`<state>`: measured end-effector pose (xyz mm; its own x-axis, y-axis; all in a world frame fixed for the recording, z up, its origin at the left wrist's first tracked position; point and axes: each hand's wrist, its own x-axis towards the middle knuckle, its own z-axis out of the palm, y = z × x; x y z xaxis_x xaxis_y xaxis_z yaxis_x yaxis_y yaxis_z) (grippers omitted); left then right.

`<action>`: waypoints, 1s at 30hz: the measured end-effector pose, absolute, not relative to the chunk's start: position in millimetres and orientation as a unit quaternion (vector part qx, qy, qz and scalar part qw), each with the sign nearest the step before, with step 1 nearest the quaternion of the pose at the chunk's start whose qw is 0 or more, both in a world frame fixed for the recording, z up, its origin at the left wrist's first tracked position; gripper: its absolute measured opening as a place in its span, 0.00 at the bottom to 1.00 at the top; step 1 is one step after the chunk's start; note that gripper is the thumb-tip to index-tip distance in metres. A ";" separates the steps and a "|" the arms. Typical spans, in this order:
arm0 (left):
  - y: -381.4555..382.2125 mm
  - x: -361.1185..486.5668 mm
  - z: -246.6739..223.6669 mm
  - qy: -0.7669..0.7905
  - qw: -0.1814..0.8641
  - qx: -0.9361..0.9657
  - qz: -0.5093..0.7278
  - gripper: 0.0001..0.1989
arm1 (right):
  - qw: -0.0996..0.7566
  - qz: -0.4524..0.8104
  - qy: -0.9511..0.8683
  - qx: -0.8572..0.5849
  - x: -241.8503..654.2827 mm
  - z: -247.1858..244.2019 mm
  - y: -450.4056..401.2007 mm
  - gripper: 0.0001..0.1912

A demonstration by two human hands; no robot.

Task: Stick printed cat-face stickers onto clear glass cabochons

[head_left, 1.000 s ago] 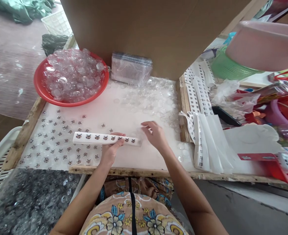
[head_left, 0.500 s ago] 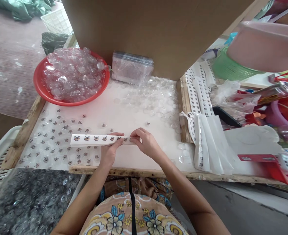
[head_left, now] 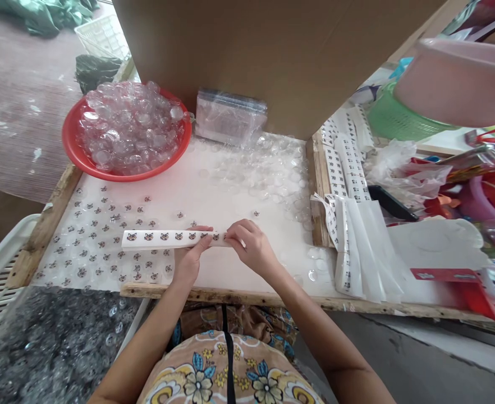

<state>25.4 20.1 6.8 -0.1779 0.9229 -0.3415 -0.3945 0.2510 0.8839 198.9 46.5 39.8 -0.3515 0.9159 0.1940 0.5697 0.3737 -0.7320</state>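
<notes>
A white sticker strip (head_left: 159, 239) printed with a row of small animal-face stickers stretches across the middle of the white tabletop. My left hand (head_left: 188, 255) grips it near its right part, thumb on top and fingers beneath. At the strip's right end, my right hand (head_left: 251, 244) is closed with thumb and fingertips pinched together at the last sticker. Whether a sticker is between those fingertips is hidden. Clear round discs bearing the same animal face (head_left: 100, 241) lie spread on the left of the table. A single disc with a face (head_left: 256, 213) lies just beyond my right hand.
A red basin (head_left: 73, 151) heaped with clear discs stands at the back left. Plain clear discs (head_left: 268, 168) lie at the back, near a plastic-wrapped pack (head_left: 230, 118). More sticker strips (head_left: 359, 247) lie right of a wooden divider (head_left: 320, 185). A cardboard box (head_left: 273, 56) rises behind.
The view has shifted slightly, moving everything a little to the right in the picture. Both hands keep their hold at the strip, with my right hand still pinched at its end.
</notes>
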 end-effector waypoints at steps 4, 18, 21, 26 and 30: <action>19.4 25.3 6.0 0.528 0.593 0.238 0.560 0.17 | 0.305 0.314 -0.746 -0.502 206.4 45.3 54.5 0.04; 18.9 25.1 7.6 0.522 0.584 0.235 0.576 0.17 | 0.250 0.298 -0.777 -0.495 196.7 35.6 50.4 0.04; 19.5 25.0 6.7 0.520 0.588 0.235 0.573 0.17 | 0.255 0.304 -0.775 -0.493 197.6 35.6 51.7 0.04; 20.1 25.6 4.3 0.522 0.589 0.239 0.569 0.16 | 0.250 0.305 -0.771 -0.500 197.1 35.4 48.7 0.04; 20.0 26.5 4.6 0.523 0.586 0.248 0.567 0.16 | 0.237 0.312 -0.770 -0.504 197.7 37.2 48.9 0.05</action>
